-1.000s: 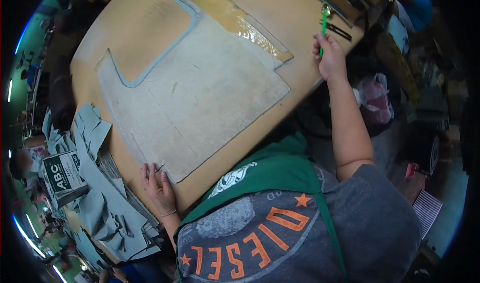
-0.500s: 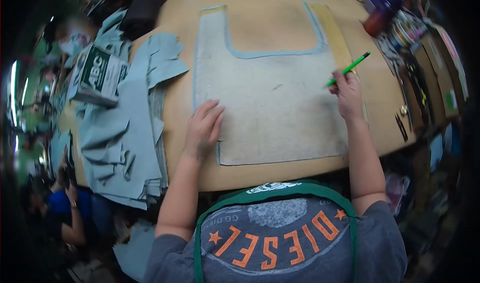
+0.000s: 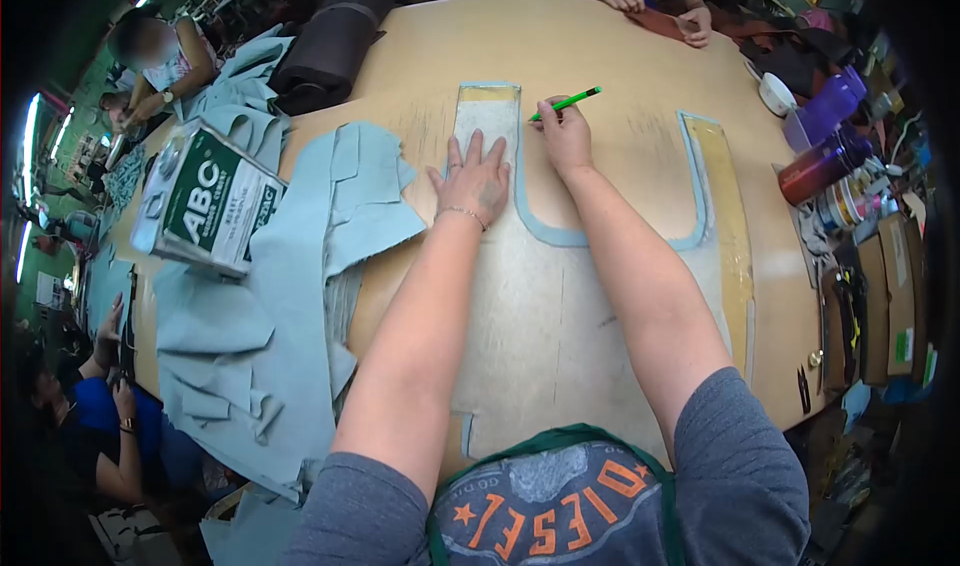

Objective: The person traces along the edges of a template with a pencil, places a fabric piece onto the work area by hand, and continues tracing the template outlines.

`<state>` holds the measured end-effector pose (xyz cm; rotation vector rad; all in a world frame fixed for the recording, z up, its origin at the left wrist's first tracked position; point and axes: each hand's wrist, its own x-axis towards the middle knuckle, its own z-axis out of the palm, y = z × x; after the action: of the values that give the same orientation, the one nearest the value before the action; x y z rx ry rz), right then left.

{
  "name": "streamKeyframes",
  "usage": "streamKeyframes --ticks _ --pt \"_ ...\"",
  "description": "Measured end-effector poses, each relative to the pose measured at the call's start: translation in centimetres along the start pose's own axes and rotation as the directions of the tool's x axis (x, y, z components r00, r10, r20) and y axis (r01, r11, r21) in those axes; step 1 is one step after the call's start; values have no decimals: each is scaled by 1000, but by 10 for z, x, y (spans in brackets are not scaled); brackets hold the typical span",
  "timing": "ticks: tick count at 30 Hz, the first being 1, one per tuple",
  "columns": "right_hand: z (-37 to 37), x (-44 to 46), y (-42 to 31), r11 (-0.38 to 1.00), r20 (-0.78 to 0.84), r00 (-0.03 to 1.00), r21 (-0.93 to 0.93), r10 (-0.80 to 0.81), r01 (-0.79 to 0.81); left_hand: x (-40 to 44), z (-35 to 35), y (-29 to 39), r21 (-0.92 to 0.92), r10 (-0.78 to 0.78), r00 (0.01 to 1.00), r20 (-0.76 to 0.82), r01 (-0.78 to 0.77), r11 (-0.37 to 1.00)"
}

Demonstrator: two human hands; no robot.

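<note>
A large pale pattern piece (image 3: 560, 306) with a U-shaped cutout lies flat on the table. Light blue edging (image 3: 600, 238) lines the cutout, and yellowish strips mark the tops and the right side. My left hand (image 3: 474, 181) is spread flat on its left upright arm. Between the fingers of my right hand (image 3: 563, 136) is a green pencil (image 3: 577, 100), its point down by the inner edge of that same arm. The near part of the pattern piece is partly hidden by my forearms and body.
Light blue fabric pieces (image 3: 290, 306) are stacked at left, with a green-and-white ABC can (image 3: 215, 201) on them. A dark roll (image 3: 335, 41) lies behind. Bottles (image 3: 825, 161), a white bowl (image 3: 775, 96) and tools line the right. Across the table, a person's hands (image 3: 660, 16) hold reddish-brown material.
Both hands have moved forward: my left from the piece's left edge onto its left arm, my right with the pencil from the right side to the cutout. The view has shifted, showing more of the far side.
</note>
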<state>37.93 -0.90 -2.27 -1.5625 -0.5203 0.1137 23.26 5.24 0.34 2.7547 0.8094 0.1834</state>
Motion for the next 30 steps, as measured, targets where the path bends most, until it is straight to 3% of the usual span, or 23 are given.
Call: streamKeyframes --ticks 4,7,11,14,17,23,26,30 --pt "9 22 4 978 39 997 -191 -72 78 0 9 -6 16 24 999 -47 -23 1000" --pt "17 28 16 981 -11 991 -142 -133 130 1 9 -6 18 32 997 -65 -31 999" --pt "16 25 17 964 20 987 -211 -161 162 1 13 -7 6 38 996 -85 -37 999" --pt "17 14 5 873 86 955 -389 -282 293 0 11 -7 4 32 995 -90 -32 999" --pt "13 -14 -12 789 172 906 -446 -387 422 0 11 -7 -5 24 996 -86 -24 1000" --pt "-6 -83 -35 748 347 802 -310 -486 587 0 9 -7 -16 16 997 -81 -18 1000" --pt "-20 -116 -50 764 436 790 -290 -431 577 -1 11 -6 -2 10 997 -81 -10 1000" --pt "-49 -143 -66 854 435 877 -360 -203 376 -1 9 -6 32 3 997 -72 -1 999"
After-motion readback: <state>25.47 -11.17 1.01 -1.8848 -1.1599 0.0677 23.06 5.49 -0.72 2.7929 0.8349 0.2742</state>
